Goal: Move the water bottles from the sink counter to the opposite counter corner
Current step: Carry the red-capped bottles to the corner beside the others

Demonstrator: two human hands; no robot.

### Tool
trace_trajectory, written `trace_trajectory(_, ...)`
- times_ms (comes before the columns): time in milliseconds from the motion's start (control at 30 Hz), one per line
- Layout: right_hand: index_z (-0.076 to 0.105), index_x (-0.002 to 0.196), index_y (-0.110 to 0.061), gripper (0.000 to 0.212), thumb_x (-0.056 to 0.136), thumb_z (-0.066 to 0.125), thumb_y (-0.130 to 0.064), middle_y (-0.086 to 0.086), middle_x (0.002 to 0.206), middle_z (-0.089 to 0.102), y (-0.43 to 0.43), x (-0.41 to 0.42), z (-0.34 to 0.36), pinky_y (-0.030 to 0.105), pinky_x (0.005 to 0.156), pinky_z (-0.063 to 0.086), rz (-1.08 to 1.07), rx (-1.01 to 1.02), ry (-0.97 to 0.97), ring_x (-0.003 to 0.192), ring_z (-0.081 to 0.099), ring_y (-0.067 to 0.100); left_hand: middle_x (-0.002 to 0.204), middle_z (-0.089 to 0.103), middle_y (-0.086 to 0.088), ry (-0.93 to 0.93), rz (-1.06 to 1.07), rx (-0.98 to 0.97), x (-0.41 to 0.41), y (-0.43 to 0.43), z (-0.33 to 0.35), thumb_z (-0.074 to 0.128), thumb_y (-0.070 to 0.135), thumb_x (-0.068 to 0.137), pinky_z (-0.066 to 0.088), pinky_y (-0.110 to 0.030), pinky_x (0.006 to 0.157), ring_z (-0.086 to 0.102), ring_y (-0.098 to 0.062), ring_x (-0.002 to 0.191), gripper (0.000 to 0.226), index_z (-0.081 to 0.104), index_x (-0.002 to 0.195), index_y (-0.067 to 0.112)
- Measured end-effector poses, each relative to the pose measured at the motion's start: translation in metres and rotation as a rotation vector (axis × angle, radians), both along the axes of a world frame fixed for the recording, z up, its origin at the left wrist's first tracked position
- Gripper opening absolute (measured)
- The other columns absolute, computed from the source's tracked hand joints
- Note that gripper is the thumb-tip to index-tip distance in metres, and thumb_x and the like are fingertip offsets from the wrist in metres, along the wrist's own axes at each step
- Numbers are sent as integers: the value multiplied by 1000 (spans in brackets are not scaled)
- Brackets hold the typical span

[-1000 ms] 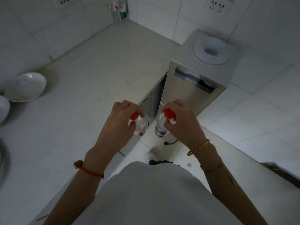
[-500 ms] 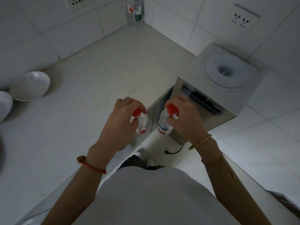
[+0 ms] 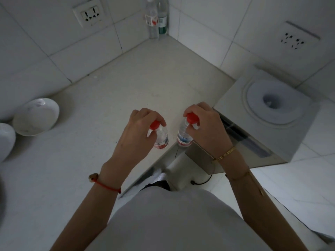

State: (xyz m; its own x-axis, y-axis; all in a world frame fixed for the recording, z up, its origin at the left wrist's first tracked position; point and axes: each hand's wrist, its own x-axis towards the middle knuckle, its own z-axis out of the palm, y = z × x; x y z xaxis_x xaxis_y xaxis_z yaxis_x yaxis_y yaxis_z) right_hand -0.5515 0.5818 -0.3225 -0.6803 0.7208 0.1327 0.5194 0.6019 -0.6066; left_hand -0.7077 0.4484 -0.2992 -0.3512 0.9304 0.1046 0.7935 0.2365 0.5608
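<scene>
head view: at frame centre, a small red-capped bottle (image 3: 160,135) is pinched by its neck in the left hand (image 3: 138,134), and a second bottle (image 3: 184,136) is gripped likewise in the right hand (image 3: 206,127). both are carried upright above the counter (image 3: 112,91), probably for setting down. two bottles (image 3: 156,19) already stand in the corner, top centre.

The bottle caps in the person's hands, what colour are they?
Red, both caps, seen in the head view.

head view, steeply downward, counter (image 3: 112,98) apparently close
</scene>
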Motion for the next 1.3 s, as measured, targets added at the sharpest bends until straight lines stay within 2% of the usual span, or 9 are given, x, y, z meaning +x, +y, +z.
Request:
trace_trajectory(67,58,103,-14,30,77,72,-12,6,110,58,11,-16,1,19,91,45,-2,7,2,97,51,10,108,59,5,2,-6,3,-16,12,0,61,-6,80,44,-22,82,49,-14,100,34,62,97,23)
trace_trajectory(200,58,103,-13,30,76,71,-11,7,110,58,31,-46,5,17,86,42,-17,16,5,95,50,10,105,60,3,15,-28,15,-44,36,2,59,-8,80,42,-19,79,48,-13,99,35,63,96,22)
trace_trajectory(367,59,104,-12,30,76,71,-11,8,110,59,56,-76,10,16,83,40,-20,38,-6,95,53,13,107,62,1,16,-20,16,-73,66,6,60,-8,80,46,-26,83,50,-17,101,33,65,97,19)
trace_trajectory(733,59,105,-15,30,77,70,-12,6,110,59,145,-117,16,18,83,41,66,39,-40,95,55,15,103,61,0,-7,72,31,-104,149,4,57,-9,77,47,-28,79,50,-18,96,35,65,96,20)
trace_trajectory(833,59,105,-14,32,76,70,-11,6,111,58,177,-127,18,19,84,44,108,25,-42,95,56,15,103,61,1,6,104,32,-109,177,2,58,-8,78,43,-24,78,49,-17,95,35,65,96,21)
trace_trajectory(1033,59,103,-14,32,74,71,-7,6,108,57,243,-153,18,15,80,39,146,38,-39,90,50,10,102,60,2,-6,161,38,-129,238,2,56,-7,78,34,-11,73,48,-14,95,36,64,97,23)
trace_trajectory(1167,59,102,-13,31,74,69,-5,7,107,57,288,-176,17,18,81,40,161,59,-39,90,51,12,102,62,1,20,169,26,-151,286,-1,57,-3,78,33,-18,78,50,-16,96,34,63,98,24)
trace_trajectory(1300,59,102,-12,29,74,67,-5,8,105,57,336,-205,16,19,80,40,156,80,-48,87,54,15,100,64,-1,10,147,16,-179,337,-6,56,-3,75,40,-27,86,54,-20,97,34,63,97,22)
